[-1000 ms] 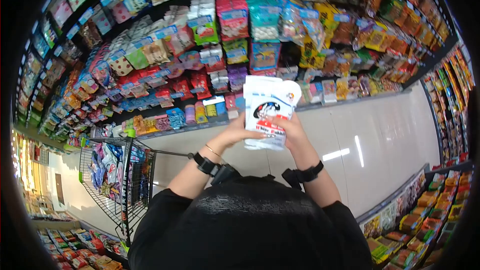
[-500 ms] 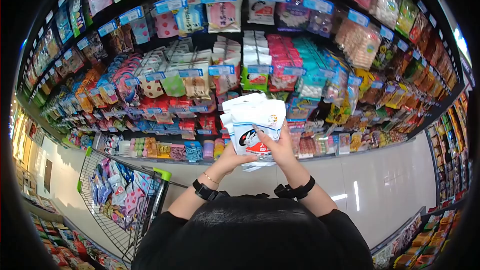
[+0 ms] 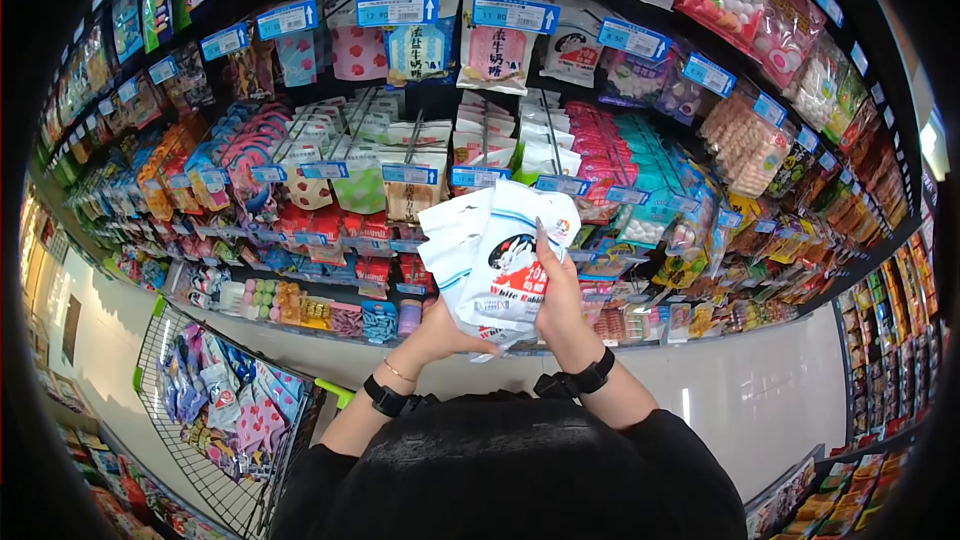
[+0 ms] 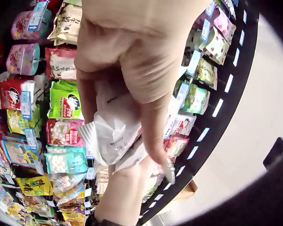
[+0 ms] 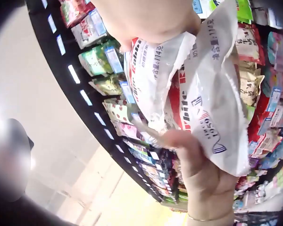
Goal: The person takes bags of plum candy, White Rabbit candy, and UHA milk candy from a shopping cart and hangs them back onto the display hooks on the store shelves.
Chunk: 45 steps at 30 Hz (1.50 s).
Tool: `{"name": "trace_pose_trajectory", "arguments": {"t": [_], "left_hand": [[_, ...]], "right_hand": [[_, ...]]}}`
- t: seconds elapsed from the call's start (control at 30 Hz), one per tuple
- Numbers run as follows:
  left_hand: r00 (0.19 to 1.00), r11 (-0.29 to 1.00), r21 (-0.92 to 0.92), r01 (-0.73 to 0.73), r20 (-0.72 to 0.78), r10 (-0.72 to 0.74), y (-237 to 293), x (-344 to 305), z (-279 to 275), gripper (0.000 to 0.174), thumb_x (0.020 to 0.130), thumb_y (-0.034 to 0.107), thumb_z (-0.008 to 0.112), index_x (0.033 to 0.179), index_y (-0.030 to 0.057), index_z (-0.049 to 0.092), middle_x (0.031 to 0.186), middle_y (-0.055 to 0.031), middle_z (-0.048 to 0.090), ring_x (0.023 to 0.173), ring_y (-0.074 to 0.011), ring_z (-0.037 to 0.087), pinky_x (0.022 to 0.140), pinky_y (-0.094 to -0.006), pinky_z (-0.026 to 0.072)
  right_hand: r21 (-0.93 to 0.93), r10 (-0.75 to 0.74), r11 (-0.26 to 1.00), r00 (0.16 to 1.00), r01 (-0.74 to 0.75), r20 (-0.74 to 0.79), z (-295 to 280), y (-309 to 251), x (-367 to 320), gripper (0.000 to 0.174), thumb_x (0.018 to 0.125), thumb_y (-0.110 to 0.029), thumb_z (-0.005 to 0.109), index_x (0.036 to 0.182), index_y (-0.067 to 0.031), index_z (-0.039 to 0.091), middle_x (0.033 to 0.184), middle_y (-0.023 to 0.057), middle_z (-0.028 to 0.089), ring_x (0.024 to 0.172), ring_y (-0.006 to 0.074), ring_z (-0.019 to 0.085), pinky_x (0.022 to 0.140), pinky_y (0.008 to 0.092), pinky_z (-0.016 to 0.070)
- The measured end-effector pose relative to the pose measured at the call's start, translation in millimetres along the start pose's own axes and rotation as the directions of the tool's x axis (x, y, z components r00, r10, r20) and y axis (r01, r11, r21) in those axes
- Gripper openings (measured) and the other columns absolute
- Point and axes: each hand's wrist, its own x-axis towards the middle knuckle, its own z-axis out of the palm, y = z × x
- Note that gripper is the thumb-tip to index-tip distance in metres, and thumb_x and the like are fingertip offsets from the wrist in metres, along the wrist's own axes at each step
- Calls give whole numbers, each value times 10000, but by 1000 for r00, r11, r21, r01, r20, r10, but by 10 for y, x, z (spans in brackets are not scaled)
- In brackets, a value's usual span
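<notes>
In the head view, a few white candy bags (image 3: 522,305) with a rabbit picture and "White Rabbit" lettering are held in front of the chest, one fanned out to the left behind the front one. My left hand (image 3: 447,330) grips their lower left side. My right hand (image 3: 560,298) holds the right side, its thumb lying across the front bag. From the left wrist, the left hand (image 4: 132,56) shows with its fingers and thumb around a white bag (image 4: 118,127). The right wrist view shows two bags (image 5: 212,94) overlapping between both hands.
Ahead stands a tall shelf of hanging candy bags with blue price tags (image 3: 505,14). At lower left is a wire shopping cart (image 3: 165,420) holding several colourful packs. Pale floor tiles (image 3: 740,370) lie between the shelves, and more goods stand at the right (image 3: 900,310).
The view has shifted, so the upper shelf rows show more and the cart sits further lower left. The bags have fanned further apart in my hands, with a rear one spread to the left.
</notes>
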Motion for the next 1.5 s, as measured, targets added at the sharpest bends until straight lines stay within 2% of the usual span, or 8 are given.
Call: {"name": "trace_pose_trajectory", "arguments": {"t": [0.2, 0.47, 0.73, 0.97, 1.07, 1.2, 1.3, 1.5], "left_hand": [[968, 966, -170, 195, -126, -217, 135, 272, 78, 781, 602, 9, 810, 1264, 10, 395, 1203, -82, 524, 1113, -179, 501, 936, -332, 420], [927, 970, -153, 188, -300, -227, -87, 514, -279, 686, 592, -9, 806, 1189, 1, 468, 1138, -77, 552, 1037, -175, 536, 910, -332, 443], [812, 959, -257, 118, -531, -242, -7, 661, -243, 695, 557, -71, 763, 1184, -8, 469, 1079, -90, 583, 971, -201, 592, 869, -346, 486], [775, 971, -222, 86, -597, -206, -100, 785, -24, 714, 561, -56, 760, 1206, -7, 456, 1102, -91, 576, 986, -210, 589, 879, -355, 480], [758, 968, -233, 87, -616, -216, -78, 864, 104, 732, 563, -12, 773, 1219, -8, 448, 1116, -89, 570, 1003, -208, 581, 893, -363, 471], [749, 971, -225, 82, -629, -209, -78, 968, 198, 736, 560, -5, 775, 1219, -9, 446, 1105, -92, 577, 997, -214, 586, 890, -362, 473], [735, 971, -219, 98, -641, -219, -71, 1014, 240, 726, 563, -11, 768, 1215, -9, 449, 1094, -96, 583, 991, -220, 591, 886, -362, 476], [708, 968, -200, 153, -661, -248, -36, 1113, 256, 716, 554, -29, 752, 1204, -15, 452, 1088, -115, 586, 977, -228, 599, 872, -364, 486]], "right_hand": [[87, -80, 993, 996, 76, 43, -44, -159, 363, 313, 886, -106, 570, 1184, -31, 512, 1100, 87, 598, 945, 174, 614, 802, 329, 522], [-73, -339, 930, 919, 360, 203, -306, -1376, 1354, 314, 863, -38, 580, 1164, -13, 494, 1082, 85, 601, 953, 168, 606, 803, 311, 515], [-153, -379, 875, 846, 460, 376, -329, -2100, 2254, 297, 846, -54, 613, 1130, -19, 532, 1057, 66, 612, 918, 120, 586, 790, 271, 474], [-217, -298, 866, 814, 450, 498, -362, -2125, 2672, 321, 841, -47, 614, 1147, -34, 519, 1039, 37, 609, 924, 110, 569, 825, 272, 453], [-418, -166, 780, 798, 465, 579, -447, -2139, 2700, 274, 839, -113, 640, 1082, -13, 560, 991, 44, 616, 893, 111, 564, 809, 263, 450], [-307, -196, 786, 687, 537, 700, -354, -2103, 2649, 362, 844, -153, 652, 1156, -11, 538, 1016, 56, 620, 921, 109, 565, 812, 276, 449], [-412, -172, 754, 760, 511, 627, -303, -2153, 2678, 271, 857, -93, 620, 1111, -17, 563, 1008, 47, 629, 908, 110, 575, 818, 269, 453], [-333, -158, 832, 764, 444, 625, -283, -2151, 2554, 318, 862, -140, 627, 1136, -11, 530, 1010, 40, 614, 919, 106, 560, 812, 268, 450]]}}
